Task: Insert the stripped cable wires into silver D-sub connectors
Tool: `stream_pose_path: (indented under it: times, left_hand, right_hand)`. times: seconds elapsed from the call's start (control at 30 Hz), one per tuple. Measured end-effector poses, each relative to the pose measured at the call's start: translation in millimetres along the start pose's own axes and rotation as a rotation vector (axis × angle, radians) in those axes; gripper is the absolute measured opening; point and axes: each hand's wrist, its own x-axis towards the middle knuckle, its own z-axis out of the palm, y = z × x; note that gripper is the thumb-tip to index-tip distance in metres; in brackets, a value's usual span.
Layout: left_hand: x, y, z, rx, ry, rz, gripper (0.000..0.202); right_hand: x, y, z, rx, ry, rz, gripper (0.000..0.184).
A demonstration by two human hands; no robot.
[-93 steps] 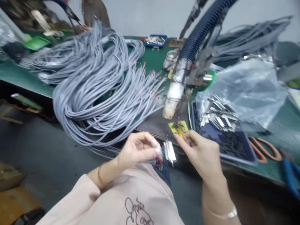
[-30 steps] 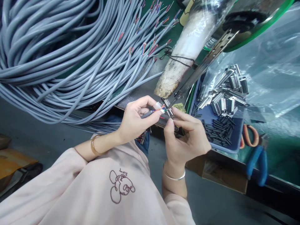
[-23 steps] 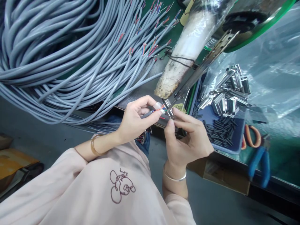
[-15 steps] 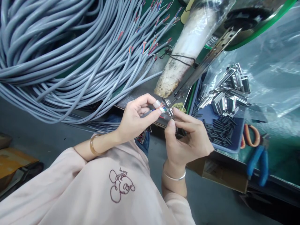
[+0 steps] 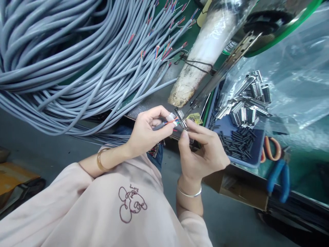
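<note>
My left hand [image 5: 151, 128] pinches the end of a grey cable [image 5: 158, 126] between thumb and fingers, with white wrapping on the fingertips. Thin coloured wires [image 5: 171, 120] fan out of the cable toward a metal multi-pin connector [image 5: 181, 118]. My right hand [image 5: 203, 147] has thumb and fingers closed on the connector's near right end. The tip of a soldering iron [image 5: 197, 99], mounted slanting down from above, reaches the connector; whether it touches a pin I cannot tell. A yellowish sponge-like piece [image 5: 194, 118] lies just behind my right fingertips.
Grey cables [image 5: 84, 68] with stripped ends pile at the left. A white fume tube [image 5: 190, 75] hangs over the work. At the right, a blue tray [image 5: 257, 161] holds metal connectors [image 5: 248, 103] and short black sleeves [image 5: 239, 142]. Orange-handled cutters [image 5: 273, 149] and blue-handled pliers [image 5: 279, 178] lie beside it.
The coloured wires and cable end in my left hand show more plainly and sit a little turned against the connector. The whole view has shifted slightly; both hands keep their grip.
</note>
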Motion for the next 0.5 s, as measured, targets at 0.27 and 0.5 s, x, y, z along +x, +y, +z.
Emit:
stream_pose_path:
  times: [0.27,0.5]
  left_hand:
    - [1.0,5.9,1.9,0.024,-0.004,-0.009,0.013]
    - [-1.7,3.4,0.4,0.061,0.004,0.021,0.012]
  right_hand:
    - [4.6,-2.8,-0.8,-0.014,0.014,-0.009,0.015]
    - [1.7,-1.8,-1.3,-0.023,0.005,-0.046,0.015]
